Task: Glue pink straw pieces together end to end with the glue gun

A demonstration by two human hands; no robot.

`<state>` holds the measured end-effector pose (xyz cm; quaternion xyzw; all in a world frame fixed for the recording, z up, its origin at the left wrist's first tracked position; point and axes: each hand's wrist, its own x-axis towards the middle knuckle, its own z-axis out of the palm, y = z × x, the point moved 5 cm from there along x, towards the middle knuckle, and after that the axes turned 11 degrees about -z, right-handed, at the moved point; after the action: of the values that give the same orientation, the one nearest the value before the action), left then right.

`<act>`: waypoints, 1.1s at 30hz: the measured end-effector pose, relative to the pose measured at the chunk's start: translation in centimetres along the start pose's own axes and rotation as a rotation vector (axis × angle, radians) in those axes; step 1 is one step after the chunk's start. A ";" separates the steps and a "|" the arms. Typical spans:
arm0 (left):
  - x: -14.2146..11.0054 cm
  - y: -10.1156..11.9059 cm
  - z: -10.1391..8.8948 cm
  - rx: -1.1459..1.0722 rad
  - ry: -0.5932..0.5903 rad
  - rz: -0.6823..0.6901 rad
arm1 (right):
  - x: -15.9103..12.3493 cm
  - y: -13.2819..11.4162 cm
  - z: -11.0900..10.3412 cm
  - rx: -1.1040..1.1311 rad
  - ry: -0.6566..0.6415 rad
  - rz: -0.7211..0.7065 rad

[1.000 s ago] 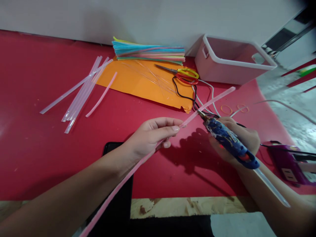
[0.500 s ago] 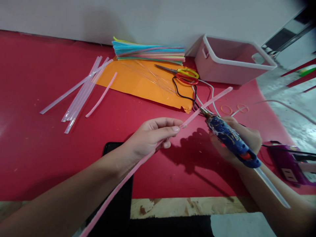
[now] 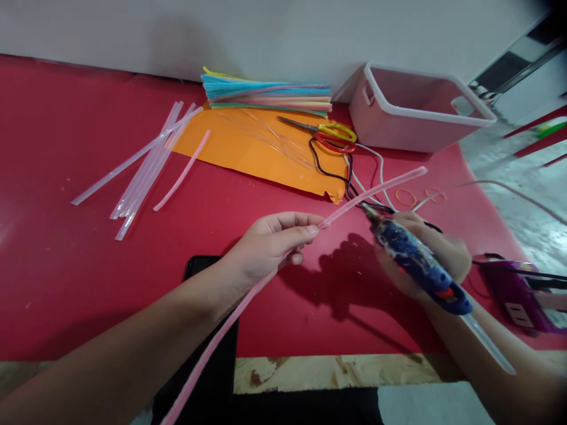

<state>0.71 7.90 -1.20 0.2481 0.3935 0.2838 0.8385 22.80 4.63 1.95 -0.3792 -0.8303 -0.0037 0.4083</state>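
Note:
My left hand (image 3: 270,242) pinches a long pink straw (image 3: 376,190) near its middle. The straw runs from the lower left, past my forearm, up to the right above the red table (image 3: 66,254). My right hand (image 3: 436,251) is wrapped round a blue glue gun (image 3: 416,262), whose metal nozzle points up-left and sits just below the straw, close to touching it. A clear glue stick (image 3: 487,342) juts out of the gun's back end along my right forearm.
Clear glue sticks (image 3: 142,159) lie at the left, beside an orange sheet (image 3: 261,147) with yellow-handled scissors (image 3: 328,130). Coloured straws (image 3: 266,94) are stacked by the wall, next to a white bin (image 3: 416,109). Cables, rubber bands (image 3: 407,196), a purple power strip (image 3: 518,292) and a black phone (image 3: 212,354) surround my hands.
The glue gun has slid a little right and down along the straw. The straw's far end has dropped slightly and swung right. My left hand keeps its pinch.

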 end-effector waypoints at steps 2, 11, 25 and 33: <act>0.0 0.0 -0.1 0.012 0.013 0.000 | 0.4 -0.7 0.5 0.072 -0.063 -0.157; 0.0 0.0 0.0 0.018 -0.006 0.004 | 0.4 -0.9 1.4 0.112 -0.143 -0.233; 0.0 0.1 0.1 0.001 -0.041 0.010 | 0.6 -0.6 1.1 0.064 -0.147 -0.223; -0.1 0.1 0.1 0.027 -0.047 0.025 | 0.4 -0.4 0.9 0.063 -0.170 -0.237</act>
<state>0.72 7.94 -1.03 0.2711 0.3743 0.2829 0.8404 21.75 4.90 1.75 -0.2647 -0.9005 0.0062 0.3450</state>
